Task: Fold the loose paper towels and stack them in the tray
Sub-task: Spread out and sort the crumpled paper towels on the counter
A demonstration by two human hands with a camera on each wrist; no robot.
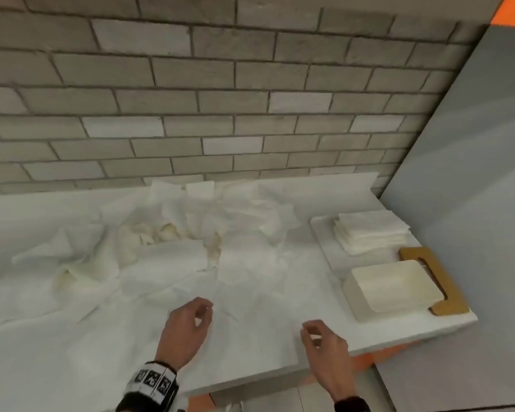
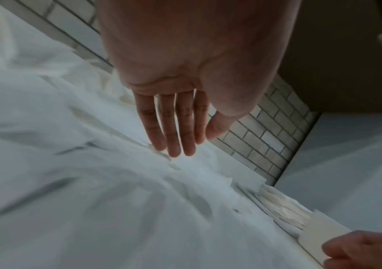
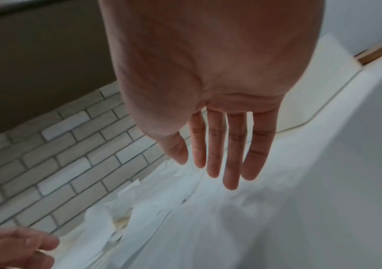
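While both hands, left (image 1: 188, 325) and right (image 1: 321, 340), hover empty with relaxed fingers, towels (image 1: 167, 263) sprawl just ahead, tray (image 1: 320, 230) off right. Risk: snagging two overlapped sheets, or tearing thin paper.

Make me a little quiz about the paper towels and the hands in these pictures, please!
1. True or false: the left hand is gripping a paper towel.
2. Where is the stack of folded towels? A) in the white tray at the far right, B) on the floor, C) in the right hand.
3. Fill in: the loose paper towels lie crumpled on the ______ in front of the brick wall.

Key: 1 false, both hands hover with relaxed fingers and hold nothing. 2 A. 3 counter.
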